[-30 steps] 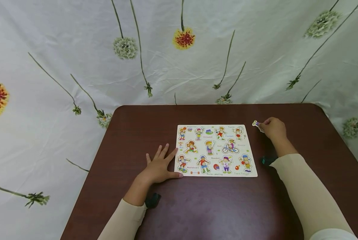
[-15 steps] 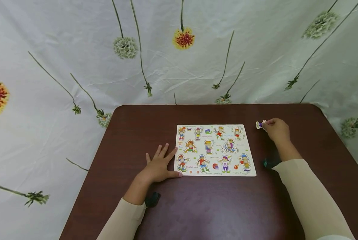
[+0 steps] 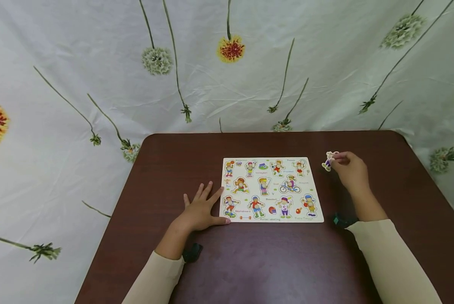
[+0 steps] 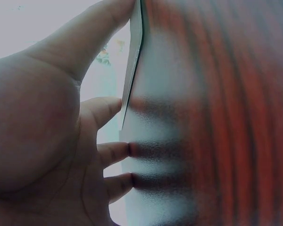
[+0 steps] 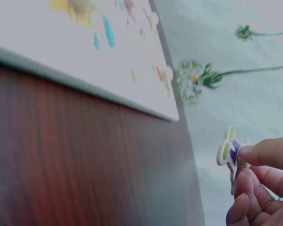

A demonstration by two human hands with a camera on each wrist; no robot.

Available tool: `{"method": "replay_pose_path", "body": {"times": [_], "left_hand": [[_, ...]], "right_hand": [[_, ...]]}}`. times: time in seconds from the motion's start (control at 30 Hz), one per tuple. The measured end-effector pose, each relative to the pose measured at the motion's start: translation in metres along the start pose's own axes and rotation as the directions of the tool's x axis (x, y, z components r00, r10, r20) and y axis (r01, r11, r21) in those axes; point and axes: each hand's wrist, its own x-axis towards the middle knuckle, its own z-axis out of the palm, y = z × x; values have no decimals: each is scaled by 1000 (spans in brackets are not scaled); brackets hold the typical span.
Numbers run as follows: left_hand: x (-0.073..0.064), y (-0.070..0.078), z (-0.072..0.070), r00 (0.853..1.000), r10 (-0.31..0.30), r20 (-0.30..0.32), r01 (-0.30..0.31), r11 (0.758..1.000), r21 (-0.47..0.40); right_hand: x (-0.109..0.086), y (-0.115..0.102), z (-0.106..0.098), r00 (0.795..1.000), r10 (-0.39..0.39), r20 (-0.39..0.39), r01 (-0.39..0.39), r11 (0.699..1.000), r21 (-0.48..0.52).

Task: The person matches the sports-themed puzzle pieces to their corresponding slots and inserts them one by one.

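A white puzzle board (image 3: 249,202) with several sports figures lies flat on the table. My left hand (image 3: 201,213) rests at its left side, fingers spread and straight, the thumb and index fingertip touching the board's edge. In the left wrist view, the thumb (image 4: 96,33) lies at the board's rim (image 4: 133,56). To the right of the board, my right hand (image 3: 351,171) pinches a small puzzle piece (image 3: 328,161) between thumb and fingers. Purple and yellow-green parts show on the piece (image 5: 229,149) in the right wrist view; the fingers hide some of it.
The dark brown table (image 3: 272,261) has rounded far corners. Behind it hangs a pale cloth (image 3: 196,84) printed with flowers. Dark devices sit at the left wrist (image 3: 193,252) and the right wrist (image 3: 342,221).
The puzzle piece has turned in my right fingers, from lying sideways to pointing more downward. My right hand has shifted slightly right and nearer. The left hand stays against the board.
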Motion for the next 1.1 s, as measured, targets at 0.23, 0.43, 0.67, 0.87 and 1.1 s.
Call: {"method": "replay_pose_path", "body": {"times": [0.23,0.43,0.67,0.87,1.1], "left_hand": [[1,0,2,1000,4,0,-4,1000,-4],[1,-1,2,1000,3,1,-3,1000,-5],[1,-2,3,1000,5,1,-5,1000,-3],[1,-2,2,1000,4,3,-4,1000,-3],[2,-2,2,1000,7,5,-7,1000,4]], "right_hand": [[-21,-10,2,996,-82,-26,82,996,23],[-34,-17,3,990,-142,-6,142,990,9],[-51,-25,10,973,-223,58,225,974,-20],[-66,-32,19,952,-280,127,284,959,-15],[-80,-37,28,933,-276,230,287,958,-15]]}}
